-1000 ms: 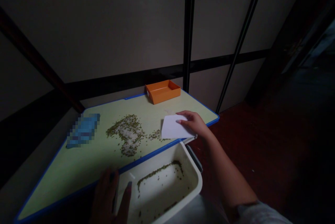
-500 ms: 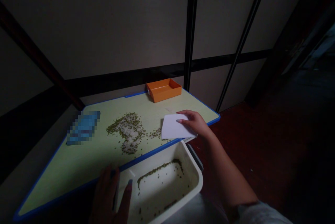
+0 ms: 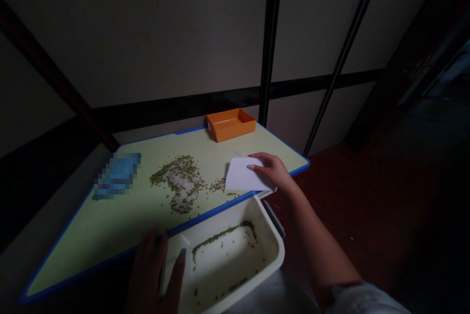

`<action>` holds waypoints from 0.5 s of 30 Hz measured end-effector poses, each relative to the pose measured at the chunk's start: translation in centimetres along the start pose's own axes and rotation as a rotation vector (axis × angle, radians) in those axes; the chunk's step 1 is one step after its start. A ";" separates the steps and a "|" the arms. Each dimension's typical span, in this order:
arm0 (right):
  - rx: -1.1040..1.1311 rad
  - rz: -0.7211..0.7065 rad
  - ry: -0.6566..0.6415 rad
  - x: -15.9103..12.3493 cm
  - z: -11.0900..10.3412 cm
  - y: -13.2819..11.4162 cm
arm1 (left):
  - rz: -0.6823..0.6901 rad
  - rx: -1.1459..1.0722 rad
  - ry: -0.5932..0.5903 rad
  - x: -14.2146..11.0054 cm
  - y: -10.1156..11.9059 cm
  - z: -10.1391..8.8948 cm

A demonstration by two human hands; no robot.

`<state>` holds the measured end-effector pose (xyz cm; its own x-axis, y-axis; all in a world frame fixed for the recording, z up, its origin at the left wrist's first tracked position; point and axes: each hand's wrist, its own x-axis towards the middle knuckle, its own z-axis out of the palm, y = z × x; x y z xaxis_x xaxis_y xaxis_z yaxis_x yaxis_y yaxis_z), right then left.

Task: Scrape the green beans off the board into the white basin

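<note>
My right hand [image 3: 270,171] pinches a white card [image 3: 242,176] by its right side, thumb on top, and the card is tilted over the table near the front edge. Just left of the card lies a small scatter of green beans [image 3: 219,184]. A larger pile of green beans mixed with white grains [image 3: 179,181] spreads farther left. In the dark at the bottom, my left hand [image 3: 156,270] grips the left rim of a white plastic tub [image 3: 277,250], thumb inside and fingers outside. Inside the tub, green beans line the far side, with a few scattered on the bottom.
An orange open tray [image 3: 235,132] stands at the back of the pale green table [image 3: 121,223], which has a blue rim. A blurred blue packet [image 3: 119,176] lies at the left edge. Dark-framed panels [image 3: 183,35] rise behind; reddish floor [image 3: 367,196] extends to the right.
The view has shifted slightly. Both hands keep their holds, and the card stays at nearly the same spot beside the small scatter of beans.
</note>
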<state>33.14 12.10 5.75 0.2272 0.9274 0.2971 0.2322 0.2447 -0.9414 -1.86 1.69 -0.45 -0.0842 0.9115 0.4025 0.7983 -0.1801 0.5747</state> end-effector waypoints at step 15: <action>0.020 -0.010 -0.013 0.0 0.0 -0.1 | 0.008 -0.025 -0.040 -0.2 0.1 -0.2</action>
<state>33.17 12.06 5.83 0.2130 0.9285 0.3042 0.2150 0.2592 -0.9416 -1.87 1.44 -0.28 -0.0539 0.9239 0.3787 0.7839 -0.1958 0.5892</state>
